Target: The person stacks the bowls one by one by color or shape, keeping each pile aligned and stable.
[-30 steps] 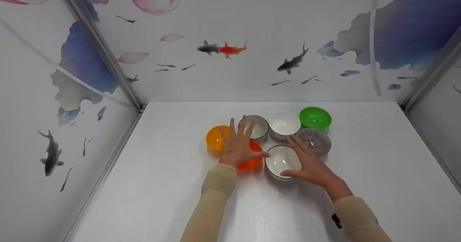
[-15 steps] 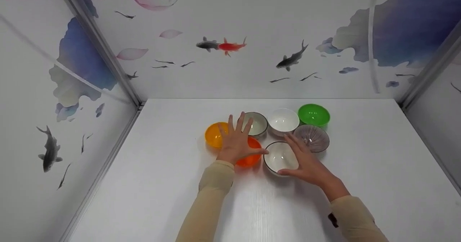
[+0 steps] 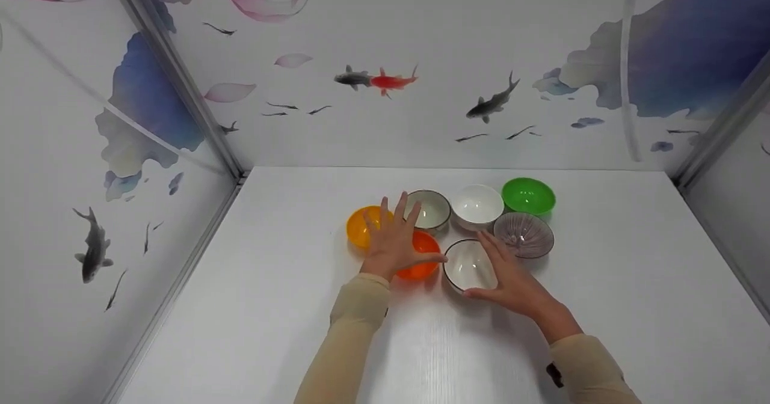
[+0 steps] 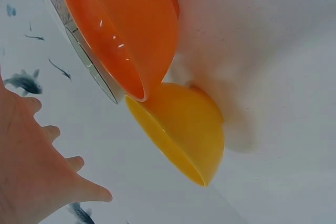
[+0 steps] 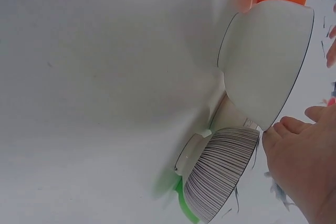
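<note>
Fingers spread wide, my left hand (image 3: 394, 247) hovers over the orange bowl (image 3: 428, 244), partly covering it and the yellow bowl (image 3: 358, 229) beside it. The left wrist view shows a gap between that hand (image 4: 37, 166) and the orange bowl (image 4: 136, 24) and yellow bowl (image 4: 184, 127). My right hand (image 3: 517, 284) is above the right side of a white bowl with a dark rim (image 3: 466, 263), thumb held apart from the straight fingers. Close to the rim of that bowl (image 5: 268, 56) is the same hand (image 5: 307, 156) in the right wrist view; whether it touches cannot be told.
Behind stand a grey-white dark-rimmed bowl (image 3: 434, 210), a plain white bowl (image 3: 476, 204) and a green bowl (image 3: 528, 196). A striped greyish bowl (image 3: 524, 235) is at the right. All stand on a white table (image 3: 252, 284), with printed wall panels (image 3: 385, 133) at the back and sides.
The head view shifts slightly. Both hands drift a little left relative to the bowls, and the right hand also comes slightly nearer the person. The bowls keep their places.
</note>
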{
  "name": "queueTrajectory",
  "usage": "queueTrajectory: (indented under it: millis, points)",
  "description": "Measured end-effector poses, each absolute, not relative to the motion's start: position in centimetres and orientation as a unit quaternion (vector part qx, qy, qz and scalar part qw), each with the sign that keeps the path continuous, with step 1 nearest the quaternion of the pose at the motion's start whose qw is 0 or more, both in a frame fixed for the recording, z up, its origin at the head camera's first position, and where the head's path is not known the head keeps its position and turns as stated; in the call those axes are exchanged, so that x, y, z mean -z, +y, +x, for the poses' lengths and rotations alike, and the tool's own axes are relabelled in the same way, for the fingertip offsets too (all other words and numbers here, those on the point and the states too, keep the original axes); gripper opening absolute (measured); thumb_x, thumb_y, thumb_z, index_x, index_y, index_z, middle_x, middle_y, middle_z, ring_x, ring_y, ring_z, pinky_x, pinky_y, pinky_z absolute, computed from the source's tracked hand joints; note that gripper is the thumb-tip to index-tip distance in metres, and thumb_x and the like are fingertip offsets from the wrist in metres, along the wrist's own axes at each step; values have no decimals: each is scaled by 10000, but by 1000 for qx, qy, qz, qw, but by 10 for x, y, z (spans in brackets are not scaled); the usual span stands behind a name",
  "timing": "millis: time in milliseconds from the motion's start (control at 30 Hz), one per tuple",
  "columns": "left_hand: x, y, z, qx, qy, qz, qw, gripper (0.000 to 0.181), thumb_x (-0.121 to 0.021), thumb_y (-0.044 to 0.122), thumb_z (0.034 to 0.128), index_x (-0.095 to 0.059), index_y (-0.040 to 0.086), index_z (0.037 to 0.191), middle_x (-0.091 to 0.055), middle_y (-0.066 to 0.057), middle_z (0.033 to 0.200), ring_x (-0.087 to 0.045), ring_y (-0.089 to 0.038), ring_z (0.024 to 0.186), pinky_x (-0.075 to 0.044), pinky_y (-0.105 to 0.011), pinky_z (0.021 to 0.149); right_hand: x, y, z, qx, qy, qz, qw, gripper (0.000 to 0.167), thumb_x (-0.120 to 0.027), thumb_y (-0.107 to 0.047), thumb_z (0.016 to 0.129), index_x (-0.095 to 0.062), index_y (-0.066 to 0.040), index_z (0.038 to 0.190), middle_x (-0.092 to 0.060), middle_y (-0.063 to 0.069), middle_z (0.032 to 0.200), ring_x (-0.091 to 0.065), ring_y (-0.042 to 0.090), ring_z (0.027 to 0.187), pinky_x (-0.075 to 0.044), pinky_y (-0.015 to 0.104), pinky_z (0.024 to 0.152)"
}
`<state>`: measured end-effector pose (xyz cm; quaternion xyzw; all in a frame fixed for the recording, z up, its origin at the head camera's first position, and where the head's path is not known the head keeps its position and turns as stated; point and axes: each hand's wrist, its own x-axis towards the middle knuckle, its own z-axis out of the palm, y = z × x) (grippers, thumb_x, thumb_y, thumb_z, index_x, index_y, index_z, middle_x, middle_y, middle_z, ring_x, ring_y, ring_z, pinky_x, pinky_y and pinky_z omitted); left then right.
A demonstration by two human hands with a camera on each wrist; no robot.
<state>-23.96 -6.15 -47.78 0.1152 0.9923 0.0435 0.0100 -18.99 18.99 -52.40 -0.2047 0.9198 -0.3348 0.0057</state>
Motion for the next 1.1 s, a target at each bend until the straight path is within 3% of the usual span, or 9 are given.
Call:
queueTrajectory:
  millis: [467, 733, 1100]
  points:
    - [484, -71, -241, -58, 993, 105, 19, 1211, -555, 912, 672, -132, 278, 1613, 10, -43, 1703, -30, -435, 1546, -66, -734, 1185, 534, 190, -185, 348, 921, -177, 16, 1169, -858, -462, 737, -175, -32, 1583, -228, 227, 1628, -256, 449, 1485, -281, 642, 1177]
    - [482, -77, -243, -47, 994, 89, 31, 1252, -544, 943, 636, -88, 307, 1614, 24, -9, 1704, -15, -405, 1552, -48, -730, 1186, 536, 192, -186, 358, 918, -169, 18, 1199, -859, -497, 723, -172, -13, 1578, -227, 242, 1625, -245, 450, 1489, -263, 636, 1189]
    - [488, -91, -241, -42, 995, 86, 21, 1222, -550, 914, 670, -93, 290, 1615, -18, -44, 1702, -48, -415, 1544, -71, -742, 1176, 536, 191, -185, 363, 916, -169, 18, 1182, -860, -484, 730, -189, 11, 1569, -235, 254, 1619, -240, 459, 1487, -255, 645, 1188]
